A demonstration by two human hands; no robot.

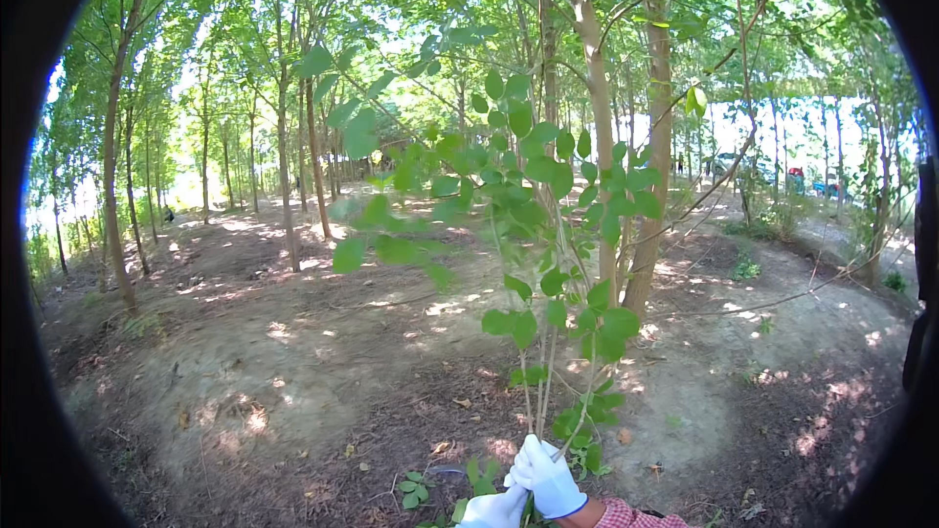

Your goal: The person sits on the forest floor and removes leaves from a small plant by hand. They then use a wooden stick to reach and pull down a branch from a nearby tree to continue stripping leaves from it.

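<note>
Both my hands wear white gloves and meet low in the head view. My right hand (549, 480), with a blue-edged glove cuff and a checked red sleeve behind it, is closed around several thin leafy stems (541, 389). Just below and to the left, touching it, my left hand (495, 507) is closed at the lower part of the bundle; its fingers are partly hidden. The stems stand upright and fan out above the hands, with round green leaves (543, 169). A thin grey curved thing, perhaps a blade, lies left of the hands.
A forked tree trunk (649, 235) rises behind the stems. Thin bare branches (733, 169) reach across the right side. More slender trunks (290, 183) stand at the left. Low leafy sprigs (414, 490) grow from the uneven soil near my hands. Red and blue objects show far right.
</note>
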